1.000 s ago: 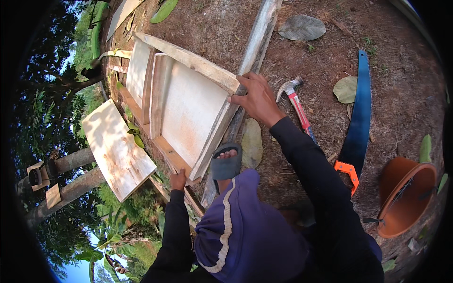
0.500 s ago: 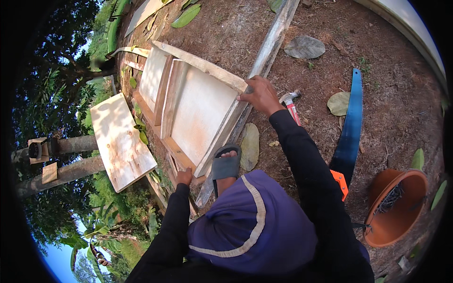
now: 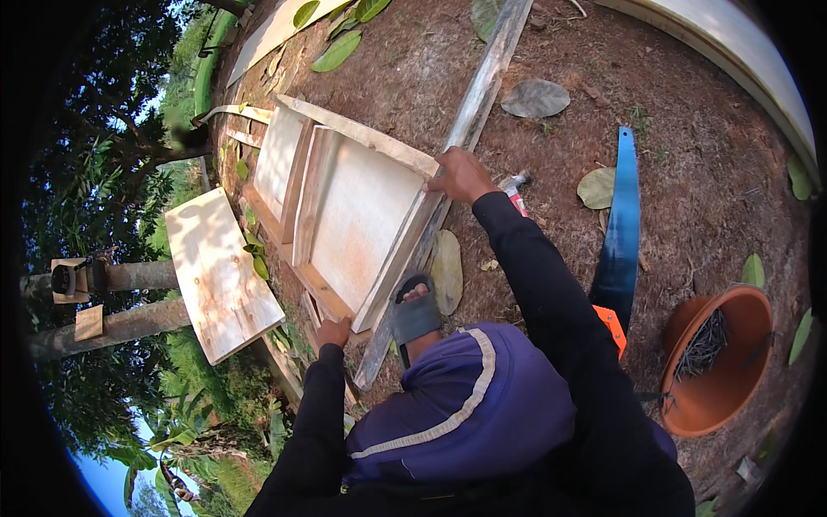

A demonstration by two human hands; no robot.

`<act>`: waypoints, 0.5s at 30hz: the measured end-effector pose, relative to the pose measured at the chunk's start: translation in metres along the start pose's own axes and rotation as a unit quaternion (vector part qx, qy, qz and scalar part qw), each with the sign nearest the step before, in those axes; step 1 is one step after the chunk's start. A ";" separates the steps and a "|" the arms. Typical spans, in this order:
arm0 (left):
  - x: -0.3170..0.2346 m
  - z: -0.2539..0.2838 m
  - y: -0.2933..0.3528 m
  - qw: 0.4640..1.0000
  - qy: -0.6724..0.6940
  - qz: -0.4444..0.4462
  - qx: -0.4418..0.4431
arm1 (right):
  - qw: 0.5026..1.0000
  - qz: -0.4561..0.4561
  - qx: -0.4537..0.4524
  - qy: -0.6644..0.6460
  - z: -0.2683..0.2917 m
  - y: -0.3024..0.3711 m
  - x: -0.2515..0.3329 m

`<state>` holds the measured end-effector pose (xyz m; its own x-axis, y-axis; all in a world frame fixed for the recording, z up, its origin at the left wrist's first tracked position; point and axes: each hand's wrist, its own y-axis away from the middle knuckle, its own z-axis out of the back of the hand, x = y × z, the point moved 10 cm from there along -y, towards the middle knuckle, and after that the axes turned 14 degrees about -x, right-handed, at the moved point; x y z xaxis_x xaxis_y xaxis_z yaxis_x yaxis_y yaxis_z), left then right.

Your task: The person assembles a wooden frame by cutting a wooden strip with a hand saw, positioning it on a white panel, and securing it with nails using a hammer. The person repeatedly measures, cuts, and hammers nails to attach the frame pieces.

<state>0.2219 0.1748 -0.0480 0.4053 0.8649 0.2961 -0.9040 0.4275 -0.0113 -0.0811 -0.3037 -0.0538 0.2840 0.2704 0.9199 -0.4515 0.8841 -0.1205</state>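
A wooden frame [image 3: 357, 131] backed with pale board panels [image 3: 357, 211] lies in front of me, its near side along a long grey timber beam [image 3: 482, 82]. My right hand [image 3: 463, 176] is closed around the frame's far right corner, thumb and fingers on the wood. At the near left corner, my left hand [image 3: 333, 333] is closed on the end of the frame's side rail [image 3: 323, 289]; part of its fingers is hidden. My sandaled foot [image 3: 416, 310] rests next to the beam, close to the frame's near edge. Beside my right wrist lies a red-handled hammer [image 3: 517, 194], partly covered by my arm.
A blue handsaw with an orange handle [image 3: 618, 233] lies on the ground to the right. Beyond it, an orange-brown bucket [image 3: 719, 362] is tipped toward me with nails [image 3: 705, 345] inside. On the left is a loose plywood board [image 3: 224, 271]. Large leaves [image 3: 536, 99] are scattered about.
The view has shifted a little, and the ground objects appear farther left. Both hands keep hold of the same frame corners. My foot sits slightly farther back from the frame.
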 end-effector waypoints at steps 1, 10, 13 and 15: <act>0.019 -0.002 0.009 1.000 -0.006 0.010 -0.001 | 1.000 -0.006 0.019 -0.011 -0.009 0.001 0.005; 0.004 -0.012 0.009 0.999 0.018 0.014 0.034 | 0.998 -0.038 0.038 0.026 -0.014 -0.002 -0.005; 0.042 -0.038 -0.011 0.998 -0.002 0.002 0.066 | 0.998 -0.039 0.050 0.007 -0.032 0.002 0.008; -0.033 -0.034 -0.020 0.983 -0.051 -0.148 0.093 | 0.999 -0.024 0.032 -0.004 -0.022 0.001 0.003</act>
<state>0.2309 0.1464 -0.0897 0.6469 0.6752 0.3544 -0.7618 0.5926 0.2615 -0.0622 -0.2932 -0.0598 0.2995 0.2255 0.9271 -0.4915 0.8693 -0.0526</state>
